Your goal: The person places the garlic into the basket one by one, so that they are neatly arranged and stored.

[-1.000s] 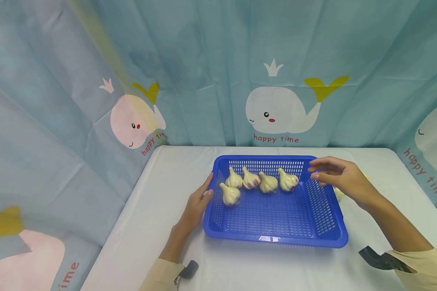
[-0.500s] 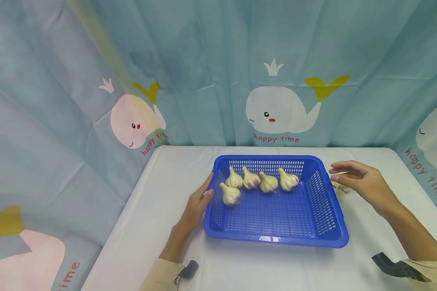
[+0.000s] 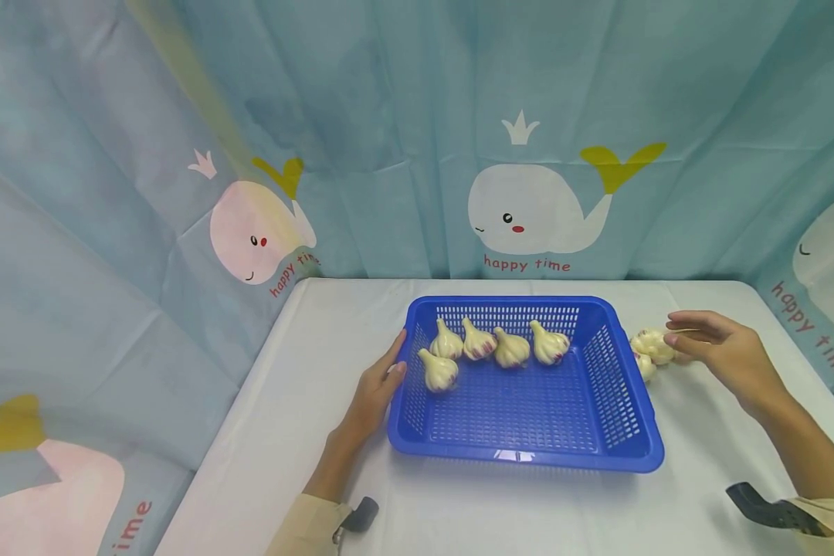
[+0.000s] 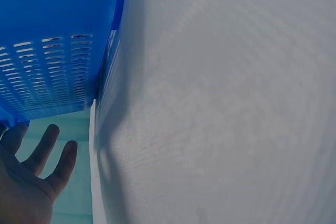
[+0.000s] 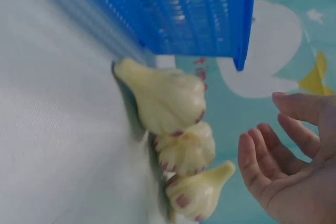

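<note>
A blue plastic basket (image 3: 528,457) with slotted walls stands on the white-covered table. Several garlic bulbs (image 3: 512,349) lie inside it, toward its back and left. My left hand (image 3: 374,394) touches the basket's left rim; its fingers look fairly straight and spread in the left wrist view. Right of the basket, my right hand (image 3: 730,357) hovers with loosely bent fingers and nothing in its grasp. Beneath and beside it are more garlic bulbs (image 3: 654,346), partly hidden by the basket's edge and the hand. Three of these bulbs (image 5: 167,95) show in a row in the right wrist view.
The white tabletop (image 3: 306,347) extends around the basket. A pale blue curtain (image 3: 389,154) with whale prints hangs behind and at both sides. Dark wrist straps (image 3: 771,510) sit at both sleeves.
My right hand has moved right, from over the basket's right rim to above the bulbs outside, which now show more. The left hand, the basket and the bulbs in it stay put.
</note>
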